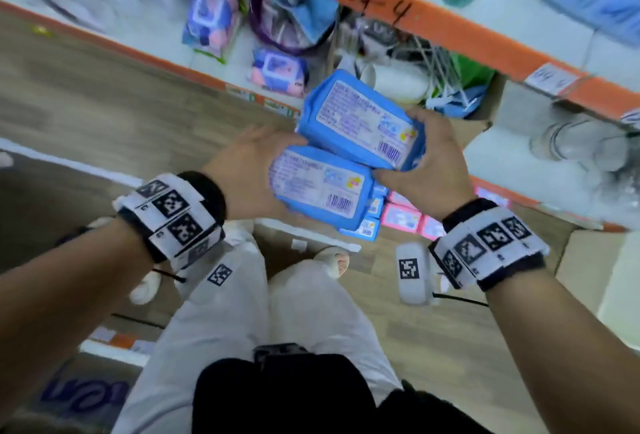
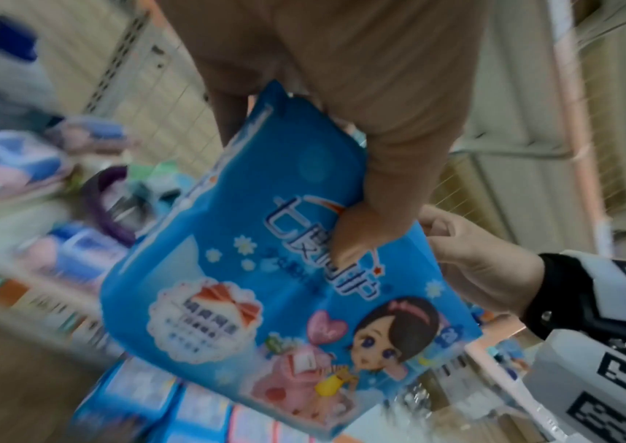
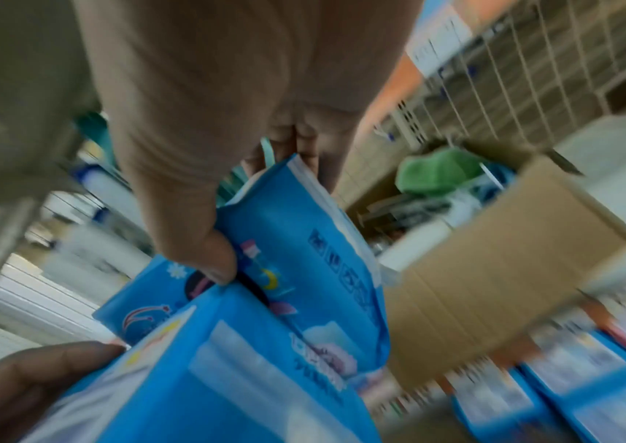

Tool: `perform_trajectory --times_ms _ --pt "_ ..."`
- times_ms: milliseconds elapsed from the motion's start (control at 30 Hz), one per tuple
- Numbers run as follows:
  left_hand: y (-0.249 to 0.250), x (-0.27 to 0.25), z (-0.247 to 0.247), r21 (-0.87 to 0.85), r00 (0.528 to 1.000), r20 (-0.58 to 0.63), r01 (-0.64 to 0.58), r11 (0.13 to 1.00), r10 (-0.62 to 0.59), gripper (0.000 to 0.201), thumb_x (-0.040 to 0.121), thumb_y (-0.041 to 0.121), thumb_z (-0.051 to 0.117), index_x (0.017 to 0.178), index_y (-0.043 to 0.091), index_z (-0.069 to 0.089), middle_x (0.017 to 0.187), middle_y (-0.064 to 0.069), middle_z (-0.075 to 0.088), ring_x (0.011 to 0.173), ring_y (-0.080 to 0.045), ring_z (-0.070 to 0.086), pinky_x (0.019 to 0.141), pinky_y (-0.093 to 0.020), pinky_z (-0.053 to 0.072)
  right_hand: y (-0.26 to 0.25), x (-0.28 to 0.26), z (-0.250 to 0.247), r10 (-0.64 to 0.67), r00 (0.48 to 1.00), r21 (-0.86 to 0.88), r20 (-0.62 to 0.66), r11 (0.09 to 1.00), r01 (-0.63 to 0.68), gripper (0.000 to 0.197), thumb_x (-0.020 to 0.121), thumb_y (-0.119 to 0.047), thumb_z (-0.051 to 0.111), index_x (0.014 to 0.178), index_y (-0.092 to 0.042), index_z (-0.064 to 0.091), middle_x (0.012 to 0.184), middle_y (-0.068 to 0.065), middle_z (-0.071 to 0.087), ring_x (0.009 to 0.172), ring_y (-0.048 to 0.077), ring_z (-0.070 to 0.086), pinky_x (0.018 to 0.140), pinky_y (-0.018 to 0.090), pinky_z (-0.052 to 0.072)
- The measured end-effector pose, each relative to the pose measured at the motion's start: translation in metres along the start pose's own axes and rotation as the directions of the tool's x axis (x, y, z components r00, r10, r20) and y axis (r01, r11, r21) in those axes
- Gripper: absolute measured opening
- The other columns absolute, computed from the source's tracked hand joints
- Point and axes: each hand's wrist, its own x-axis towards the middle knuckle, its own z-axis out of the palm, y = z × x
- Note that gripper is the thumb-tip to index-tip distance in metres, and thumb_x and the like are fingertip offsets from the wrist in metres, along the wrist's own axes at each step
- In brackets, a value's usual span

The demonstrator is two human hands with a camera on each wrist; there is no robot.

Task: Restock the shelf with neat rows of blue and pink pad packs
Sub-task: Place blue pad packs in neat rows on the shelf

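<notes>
I hold two blue pad packs side by side, label sides up, above the low shelf. My left hand (image 1: 254, 165) grips the nearer blue pack (image 1: 317, 187) from its left side; in the left wrist view its fingers (image 2: 364, 215) curl over this pack's cartoon-printed front (image 2: 258, 293). My right hand (image 1: 427, 156) grips the farther blue pack (image 1: 360, 120) at its right end, with the thumb (image 3: 201, 242) pressed on that pack (image 3: 304, 248). Blue and pink packs (image 1: 401, 217) stand in rows beneath the held ones, partly hidden.
An open cardboard box (image 1: 481, 122) with green and white goods sits on the shelf right of the packs. An orange shelf edge (image 1: 415, 18) runs diagonally above. Purple-pink packets (image 1: 211, 21) lie on the shelf at the left. My legs (image 1: 277, 312) stand on the wood floor.
</notes>
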Motion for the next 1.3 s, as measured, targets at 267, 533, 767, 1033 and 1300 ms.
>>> perform_trajectory --times_ms 267,533,767,1033,1300 --pt "0.16 -0.068 -0.142 0.105 0.901 -0.318 -0.276 0.955 0.295 0.074 0.055 0.023 0.084 0.122 0.008 0.055 0.118 -0.009 0.056 0.11 -0.023 0.052 0.095 -0.03 0.037 -0.125 -0.052 -0.164 -0.304 0.917 -0.082 -0.257 0.953 0.293 0.072 0.068 -0.02 0.079 0.13 -0.011 0.043 0.106 -0.004 0.038 0.095 0.002 0.033 0.081 0.014 0.028" --pt "0.245 -0.104 -0.224 0.25 0.774 -0.456 -0.363 0.897 0.44 0.08 0.05 0.038 0.073 0.125 0.025 0.049 0.118 0.011 0.048 0.105 0.003 0.04 0.09 -0.004 0.027 -0.207 -0.072 -0.267 -0.504 0.76 -0.14 -0.41 0.858 0.494 0.067 0.064 -0.015 0.082 0.124 -0.012 0.052 0.108 -0.003 0.044 0.098 -0.001 0.039 0.082 0.007 0.031" --pt "0.287 -0.092 -0.298 0.212 0.666 -0.558 -0.462 0.861 0.495 0.071 0.048 0.045 0.073 0.113 0.042 0.043 0.112 0.024 0.044 0.105 0.002 0.043 0.09 -0.008 0.032 -0.261 -0.024 -0.345 -0.405 0.704 -0.11 -0.583 0.898 0.426 0.06 0.062 -0.021 0.084 0.116 -0.015 0.058 0.103 -0.005 0.053 0.087 0.002 0.048 0.078 0.015 0.036" --pt "0.293 -0.017 -0.345 0.25 0.71 -0.529 -0.394 0.885 0.465 0.069 0.068 0.032 0.08 0.128 0.024 0.048 0.115 0.012 0.038 0.108 -0.006 0.041 0.084 -0.017 0.028 -0.272 0.048 -0.369 -0.226 0.854 -0.176 -0.469 0.971 0.161 0.058 0.074 -0.021 0.077 0.124 -0.004 0.053 0.13 0.011 0.051 0.117 0.023 0.048 0.083 0.02 0.034" --pt "0.287 0.016 -0.347 0.212 0.735 -0.45 -0.464 0.86 0.507 0.068 0.069 0.034 0.079 0.128 0.039 0.045 0.13 0.015 0.022 0.114 0.002 0.03 0.093 -0.015 0.024 -0.291 0.069 -0.365 -0.182 0.931 -0.371 -0.317 0.927 0.056 0.049 0.092 -0.034 0.053 0.137 -0.017 0.045 0.148 0.013 0.032 0.135 0.026 0.031 0.101 0.026 0.026"
